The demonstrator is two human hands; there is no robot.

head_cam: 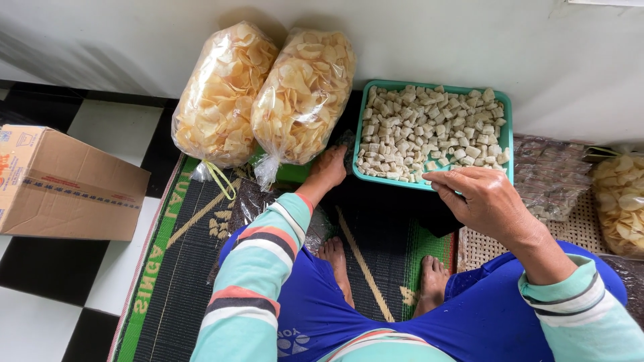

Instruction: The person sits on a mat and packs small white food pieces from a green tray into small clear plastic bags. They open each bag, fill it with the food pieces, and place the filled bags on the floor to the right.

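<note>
open mat strip (376, 234) between the feet, two chip bags (261, 94) blocking left, green tray (506, 110) ahead

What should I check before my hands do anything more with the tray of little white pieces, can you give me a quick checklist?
1. Tray flat on the mat: ok.
2. White pieces all inside the tray: ok, none seen spilled.
3. Right hand at the tray's near edge: ok, fingers over the pieces.
4. Left hand holding something: cannot tell, fingertips hidden.
5. Two chip bags tied shut and apart from the tray: ok.
6. Cardboard box out of the way: ok.
</note>
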